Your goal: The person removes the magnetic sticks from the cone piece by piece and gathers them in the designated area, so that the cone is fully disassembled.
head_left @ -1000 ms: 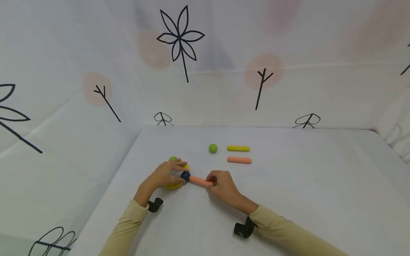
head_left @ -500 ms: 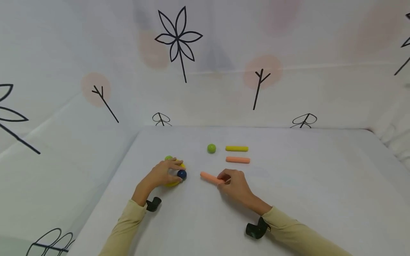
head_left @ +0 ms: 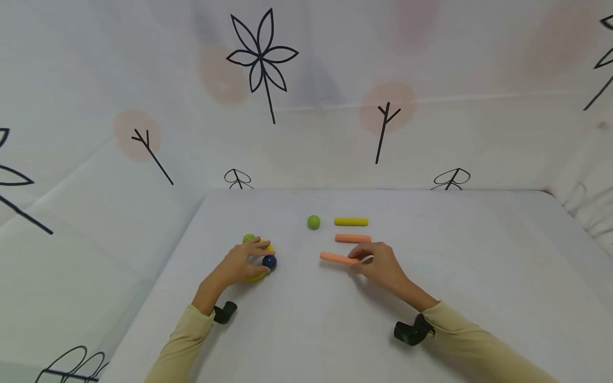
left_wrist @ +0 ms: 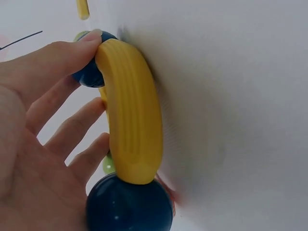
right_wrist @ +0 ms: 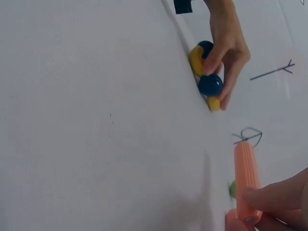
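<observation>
Left hand [head_left: 239, 264] pinches navy ball [head_left: 270, 263]; right hand [head_left: 381, 267] pinches salmon rod [head_left: 336, 258] by one end; I fear it drooping at nine o'clock.

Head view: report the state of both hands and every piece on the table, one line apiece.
Left hand, holding the blue ball
Right hand, pinching the near orange stick
Near orange stick, held at its right end, left end free
Far orange stick, lying unheld
Yellow stick, lying unheld
Lone green ball, resting unheld
Other green ball, partly covered
Yellow pieces, partly covered by the left hand
</observation>
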### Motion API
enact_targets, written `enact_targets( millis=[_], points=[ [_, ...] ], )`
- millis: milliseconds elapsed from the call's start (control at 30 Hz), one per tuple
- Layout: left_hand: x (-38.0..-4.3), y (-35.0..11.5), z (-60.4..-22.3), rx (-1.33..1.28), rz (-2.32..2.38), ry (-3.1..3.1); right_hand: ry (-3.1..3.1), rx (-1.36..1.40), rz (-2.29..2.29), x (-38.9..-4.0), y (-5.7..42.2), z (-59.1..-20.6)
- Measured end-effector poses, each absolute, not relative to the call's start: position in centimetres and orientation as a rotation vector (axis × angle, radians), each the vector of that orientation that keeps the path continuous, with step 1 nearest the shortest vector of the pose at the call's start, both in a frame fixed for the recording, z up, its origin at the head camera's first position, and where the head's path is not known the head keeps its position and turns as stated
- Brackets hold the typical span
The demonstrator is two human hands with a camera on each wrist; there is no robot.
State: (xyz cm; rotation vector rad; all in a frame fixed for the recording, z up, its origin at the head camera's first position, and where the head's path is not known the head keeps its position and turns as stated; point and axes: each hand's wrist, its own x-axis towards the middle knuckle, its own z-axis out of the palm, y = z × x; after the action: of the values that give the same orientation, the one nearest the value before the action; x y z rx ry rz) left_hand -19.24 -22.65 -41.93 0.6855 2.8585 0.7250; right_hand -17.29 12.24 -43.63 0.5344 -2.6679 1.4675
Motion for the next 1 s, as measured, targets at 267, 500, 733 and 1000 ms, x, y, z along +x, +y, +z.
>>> enact_targets(
  millis=[267,500,733,1000],
  points=[
    [-19.0,-22.6,-42.4,0.74,0.748,2.891,-2.689,0.536,1.461,-18.2,13.9,-43.7],
    [-18.7,-22.7,-42.8,0.771,0.773,2.899,-2.722,0.532,1.365,-19.2,15.5,-44.4],
    [-18.7,-22.5,-43.0,0.751,0.787,2.898,-2.756,0.495,1.291,-19.6,16.5,-45.0],
    [-18.5,-22.3,-43.0,0.721,0.824,2.906,-2.772,0.511,1.244,-19.6,16.5,-44.6]
  ],
)
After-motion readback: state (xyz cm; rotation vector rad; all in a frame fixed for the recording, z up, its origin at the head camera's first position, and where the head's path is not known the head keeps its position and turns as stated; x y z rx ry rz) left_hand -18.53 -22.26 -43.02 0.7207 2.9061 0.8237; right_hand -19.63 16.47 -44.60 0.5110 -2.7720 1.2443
